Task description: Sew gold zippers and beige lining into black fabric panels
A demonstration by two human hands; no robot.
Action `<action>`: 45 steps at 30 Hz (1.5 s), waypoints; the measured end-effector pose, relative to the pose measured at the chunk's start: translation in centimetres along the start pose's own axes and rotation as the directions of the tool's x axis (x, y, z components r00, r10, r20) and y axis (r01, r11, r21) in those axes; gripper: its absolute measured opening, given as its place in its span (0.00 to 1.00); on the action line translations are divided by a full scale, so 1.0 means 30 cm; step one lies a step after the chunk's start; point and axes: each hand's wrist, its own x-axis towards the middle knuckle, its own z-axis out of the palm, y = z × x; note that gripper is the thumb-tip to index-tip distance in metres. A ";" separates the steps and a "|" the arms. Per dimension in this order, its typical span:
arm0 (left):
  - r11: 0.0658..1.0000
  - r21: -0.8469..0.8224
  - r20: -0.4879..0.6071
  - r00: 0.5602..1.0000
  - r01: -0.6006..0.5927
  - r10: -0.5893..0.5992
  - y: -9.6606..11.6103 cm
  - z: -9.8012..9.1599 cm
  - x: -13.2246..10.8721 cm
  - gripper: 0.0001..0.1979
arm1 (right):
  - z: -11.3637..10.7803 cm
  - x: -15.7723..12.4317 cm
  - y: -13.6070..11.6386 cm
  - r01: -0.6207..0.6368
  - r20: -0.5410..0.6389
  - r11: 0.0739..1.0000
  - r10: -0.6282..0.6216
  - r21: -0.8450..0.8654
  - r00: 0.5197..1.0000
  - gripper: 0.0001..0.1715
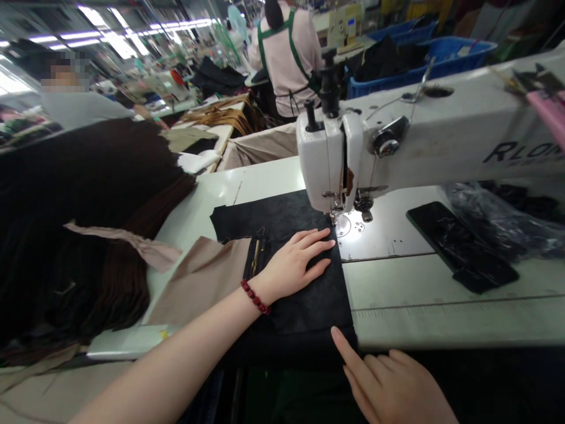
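Observation:
A black piece of fabric [304, 306] lies on the sewing table, its far edge under the presser foot [334, 217] of a white sewing machine [441, 135]. My left hand [296, 263], with a red bead bracelet at the wrist, rests flat on the black fabric, fingers stretched toward the needle. A zipper [255, 257] and a tan fabric piece [198, 280] lie just left of it. My right hand [388, 380] is at the near edge of the table, fingers extended, the fingertip touching the fabric's near right corner.
A big pile of dark brown fabric [83, 229] fills the left side of the table. A black phone [461, 244] and a plastic bag [498, 221] lie right of the needle. A person in a green apron [289, 53] works at another station behind, near blue bins [424, 59].

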 end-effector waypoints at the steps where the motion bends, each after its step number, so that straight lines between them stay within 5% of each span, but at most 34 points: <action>1: 1.000 -0.004 -0.002 1.000 -0.006 0.006 -0.002 0.000 -0.001 0.19 | -0.015 0.015 0.019 -0.001 0.018 0.999 0.000 0.053 1.000 0.24; 4: 0.999 -0.018 -0.007 1.000 -0.028 0.028 -0.006 -0.001 -0.002 0.19 | -0.059 0.085 0.105 -0.079 0.072 0.988 0.069 0.134 0.995 0.20; 10: 0.999 -0.036 -0.018 0.999 -0.040 0.039 -0.009 -0.003 0.004 0.19 | -0.066 0.290 0.308 -0.254 0.136 0.959 0.270 -0.123 0.953 0.20; 15: 0.999 -0.029 -0.001 0.999 -0.034 0.034 -0.015 -0.006 0.011 0.19 | -0.026 0.390 0.370 -0.298 0.162 0.932 0.333 -0.205 0.929 0.21; 24: 0.999 -0.040 0.011 0.999 -0.031 0.032 -0.029 -0.018 0.026 0.20 | 0.038 0.375 0.392 -0.267 0.131 0.943 0.295 -0.199 0.946 0.22; 45: 0.999 -0.045 0.009 1.000 -0.019 0.019 -0.036 -0.019 0.032 0.20 | 0.049 0.361 0.403 -0.368 0.039 0.921 0.376 -0.128 0.926 0.17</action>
